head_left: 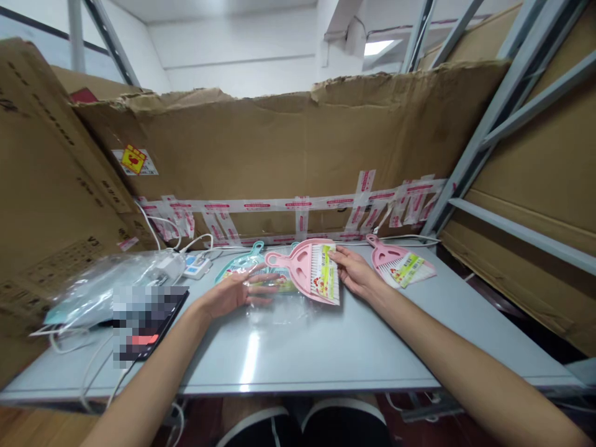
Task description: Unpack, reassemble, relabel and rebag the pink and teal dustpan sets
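Observation:
My right hand [352, 270] grips the brush end of a pink dustpan and brush set [305, 270], which has white bristles and a green-yellow label and is held above the table with its handle pointing left. My left hand [238, 290] has its fingers spread beside that handle, over a clear plastic bag [284, 309]. Behind the left hand lies a teal dustpan and brush set [255, 253], partly covered by the fingers and the plastic. A second pink dustpan and brush set [387, 256] rests on the table to the right of my right hand.
The grey table [354, 354] is backed by a taped cardboard sheet [279, 149]. At left are a plastic-wrapped stack [107, 285], a partly blurred dark device [165, 320], a white power strip [197, 267] and loose cables. A metal frame [484, 130] stands on the right.

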### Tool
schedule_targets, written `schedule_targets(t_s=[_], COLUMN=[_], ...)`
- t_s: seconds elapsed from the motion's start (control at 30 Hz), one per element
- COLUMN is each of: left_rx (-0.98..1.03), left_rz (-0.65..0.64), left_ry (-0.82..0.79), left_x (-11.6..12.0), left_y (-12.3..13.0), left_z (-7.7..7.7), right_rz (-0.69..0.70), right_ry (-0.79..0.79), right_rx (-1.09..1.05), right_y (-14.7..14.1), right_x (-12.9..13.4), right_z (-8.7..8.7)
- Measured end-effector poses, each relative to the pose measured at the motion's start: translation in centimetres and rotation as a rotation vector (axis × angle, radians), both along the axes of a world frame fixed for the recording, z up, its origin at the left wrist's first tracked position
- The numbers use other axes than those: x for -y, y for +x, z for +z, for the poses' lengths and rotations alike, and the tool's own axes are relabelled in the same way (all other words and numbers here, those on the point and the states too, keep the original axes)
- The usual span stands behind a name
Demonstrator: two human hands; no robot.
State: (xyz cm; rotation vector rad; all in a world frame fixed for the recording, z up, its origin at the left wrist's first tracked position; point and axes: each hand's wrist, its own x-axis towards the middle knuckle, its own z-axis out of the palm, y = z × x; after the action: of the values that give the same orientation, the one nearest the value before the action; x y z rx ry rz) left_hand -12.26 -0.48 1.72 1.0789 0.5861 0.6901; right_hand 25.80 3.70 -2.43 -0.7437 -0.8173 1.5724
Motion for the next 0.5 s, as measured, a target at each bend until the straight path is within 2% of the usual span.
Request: schedule_targets(t_s=[0.1, 0.2, 0.3, 0.5], left_rx=[-0.033, -0.048, -0.077, -0.073], left_rz=[0.018, 0.138, 0.238, 0.323], left_ry=[-0.005, -0.044, -0.088, -0.088], left_x=[0.2, 0.1, 0.0, 0.2], left_y=[0.9, 1.6, 2.1, 3.0], left_z=[-0.5, -0.7, -0.7, -0.3], right_rz=[0.005, 0.049, 0.086, 0.115], right_ry=[0.000, -0.025, -0.046, -0.046], right_rx=[0.016, 0.041, 0.060, 0.073], right_y=[-0.5, -1.2, -1.9, -2.4], right_x=[0.3, 1.0, 1.7, 2.4], right_z=[-0.1, -0.1, -0.1, 0.0])
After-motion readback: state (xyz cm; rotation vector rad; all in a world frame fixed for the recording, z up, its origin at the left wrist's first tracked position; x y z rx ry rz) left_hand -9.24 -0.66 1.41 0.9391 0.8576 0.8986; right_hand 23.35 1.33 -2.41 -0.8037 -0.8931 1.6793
